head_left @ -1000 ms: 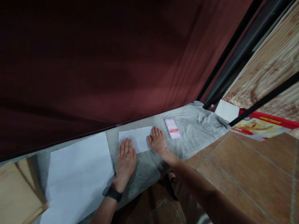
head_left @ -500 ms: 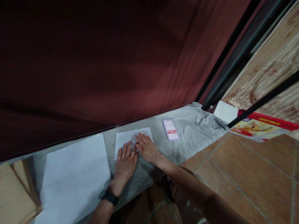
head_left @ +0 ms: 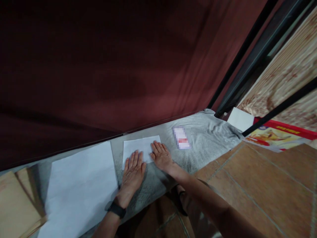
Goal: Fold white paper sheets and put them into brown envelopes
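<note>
A small folded white paper point(head_left: 138, 147) lies on a grey cloth point(head_left: 205, 138) spread along the floor. My left hand point(head_left: 133, 172) rests flat with its fingertips on the paper's near left edge; a black watch sits on that wrist. My right hand point(head_left: 161, 156) lies flat on the paper's right corner, fingers spread. Neither hand grips anything.
A large white sheet point(head_left: 79, 185) lies left of the hands, brown cardboard point(head_left: 15, 205) beyond it. A small blurred pack point(head_left: 181, 138) lies to the right on the cloth. A dark red curtain point(head_left: 111, 66) hangs behind. Tiled floor point(head_left: 260, 185), a white sheet point(head_left: 240, 118) and a red printed box point(head_left: 279, 134) are at right.
My right hand slid left across the small paper toward my left hand, then back right to the paper's right corner. My left hand stayed pressed on the paper.
</note>
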`<state>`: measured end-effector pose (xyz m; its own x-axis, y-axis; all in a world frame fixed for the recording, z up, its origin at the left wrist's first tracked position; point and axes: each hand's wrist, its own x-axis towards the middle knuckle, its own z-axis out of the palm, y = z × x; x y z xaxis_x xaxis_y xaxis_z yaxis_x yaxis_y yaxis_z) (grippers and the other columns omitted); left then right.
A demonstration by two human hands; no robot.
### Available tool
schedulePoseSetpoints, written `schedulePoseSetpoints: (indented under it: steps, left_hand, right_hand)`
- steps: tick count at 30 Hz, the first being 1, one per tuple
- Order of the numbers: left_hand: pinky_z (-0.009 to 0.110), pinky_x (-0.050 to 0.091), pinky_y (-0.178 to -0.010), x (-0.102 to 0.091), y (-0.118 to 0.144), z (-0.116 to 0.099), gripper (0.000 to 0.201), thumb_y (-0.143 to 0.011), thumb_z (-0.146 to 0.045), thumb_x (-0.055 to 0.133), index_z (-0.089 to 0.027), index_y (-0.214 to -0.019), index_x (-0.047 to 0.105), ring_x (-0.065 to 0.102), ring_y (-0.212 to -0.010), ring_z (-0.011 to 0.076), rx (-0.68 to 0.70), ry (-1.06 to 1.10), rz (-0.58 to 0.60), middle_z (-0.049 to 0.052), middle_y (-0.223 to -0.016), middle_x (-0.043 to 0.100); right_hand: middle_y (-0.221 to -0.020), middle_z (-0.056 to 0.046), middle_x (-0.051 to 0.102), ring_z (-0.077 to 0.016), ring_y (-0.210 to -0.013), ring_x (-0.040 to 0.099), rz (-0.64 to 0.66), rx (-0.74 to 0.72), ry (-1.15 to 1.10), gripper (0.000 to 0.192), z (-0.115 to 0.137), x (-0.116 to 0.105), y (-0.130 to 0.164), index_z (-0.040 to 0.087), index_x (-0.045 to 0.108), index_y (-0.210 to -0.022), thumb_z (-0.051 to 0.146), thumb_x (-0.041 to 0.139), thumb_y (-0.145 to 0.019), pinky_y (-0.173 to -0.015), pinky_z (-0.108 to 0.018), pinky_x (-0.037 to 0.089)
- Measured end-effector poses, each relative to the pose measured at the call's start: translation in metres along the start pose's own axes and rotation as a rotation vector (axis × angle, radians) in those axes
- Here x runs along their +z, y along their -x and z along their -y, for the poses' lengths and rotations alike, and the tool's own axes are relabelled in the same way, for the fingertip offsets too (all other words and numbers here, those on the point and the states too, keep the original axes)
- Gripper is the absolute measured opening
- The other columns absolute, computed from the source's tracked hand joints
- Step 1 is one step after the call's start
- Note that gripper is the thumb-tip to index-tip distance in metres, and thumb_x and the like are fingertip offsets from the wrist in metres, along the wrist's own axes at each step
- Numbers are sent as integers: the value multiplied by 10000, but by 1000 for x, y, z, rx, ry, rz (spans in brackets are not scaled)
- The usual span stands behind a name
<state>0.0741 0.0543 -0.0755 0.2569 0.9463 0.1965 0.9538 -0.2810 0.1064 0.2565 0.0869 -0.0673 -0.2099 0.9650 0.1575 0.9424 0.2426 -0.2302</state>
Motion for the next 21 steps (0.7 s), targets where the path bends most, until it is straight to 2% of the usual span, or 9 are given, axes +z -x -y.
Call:
schedulePoseSetpoints:
  steps: [5,8,12,14,18,21]
  left_hand:
    - [503,260,-1255,4,0,2,626,-1015,-361,328,-71,-1567,384,307,-1546,287,-51,15,-37,188,-1634,367]
    - [494,258,-1255,3,-1,4,633,-1014,-360,325,-46,-1559,388,321,-1539,301,-94,-3,-31,194,-1633,365]
    - [509,253,-1252,1,-1,5,631,-1017,-354,312,-21,-1546,400,338,-1529,320,-100,5,-48,206,-1626,375]
    - [508,250,-1253,2,0,5,632,-1017,-356,317,-14,-1541,406,343,-1526,324,-94,15,-60,210,-1620,383]
    - [507,254,-1252,3,-1,5,627,-1010,-362,341,-41,-1545,412,349,-1525,312,-97,31,-80,204,-1614,396]
    - [518,265,-1248,3,-1,5,628,-1005,-362,351,-43,-1543,416,352,-1524,313,-99,20,-69,209,-1605,408]
  right_hand:
    - [-1624,-165,389,-291,-1494,391,-43,97,20,586,-10,-1,2,70,394,-1570,382,384,-1075,-1230,-453,273]
    - [-1603,-184,427,-320,-1463,423,-40,151,22,559,-15,-10,1,58,442,-1541,339,400,-1060,-1207,-461,297]
    - [-1426,-191,611,-308,-1288,576,-11,229,-39,510,-19,-27,-8,93,510,-1488,285,450,-1020,-1097,-414,418]
    - [-1298,-182,673,-284,-1182,635,5,296,-111,471,-19,-33,-14,110,554,-1436,273,489,-999,-1026,-366,463]
    - [-1130,-147,715,-264,-1072,668,37,449,-409,316,-23,-37,-25,149,664,-1226,223,574,-932,-925,-334,492]
    - [-943,-91,730,-248,-983,682,57,488,-545,178,-28,-38,-31,174,707,-1031,198,591,-898,-850,-312,495]
